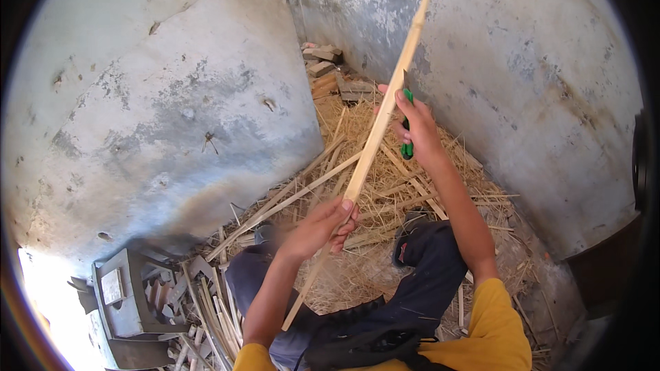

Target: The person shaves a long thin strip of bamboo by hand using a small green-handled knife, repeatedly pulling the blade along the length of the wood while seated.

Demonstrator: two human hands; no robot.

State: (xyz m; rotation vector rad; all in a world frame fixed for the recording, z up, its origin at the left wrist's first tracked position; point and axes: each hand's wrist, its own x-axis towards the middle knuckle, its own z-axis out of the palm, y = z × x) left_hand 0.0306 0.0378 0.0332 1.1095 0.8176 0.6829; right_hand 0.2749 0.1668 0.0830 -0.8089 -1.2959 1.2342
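Note:
A long pale bamboo strip (pixel 372 145) slants across the middle, its far end up against the wall and its near end down over my lap. My left hand (pixel 322 228) is closed around its lower part. In my right hand (pixel 419 130) is a green-handled utility knife (pixel 408 122), gripped by the handle. Its dark blade lies close to the strip's upper half; exact contact cannot be made out. The fingers of my right hand reach behind the strip, while the thumb rests near the blade.
Thin shavings (pixel 385 185) and loose bamboo strips (pixel 302 187) cover the floor between two peeling walls. Bricks (pixel 321 58) are piled in the corner. A grey metal frame (pixel 127 302) stands at lower left beside more strips. My bent legs (pixel 433 261) are below my hands.

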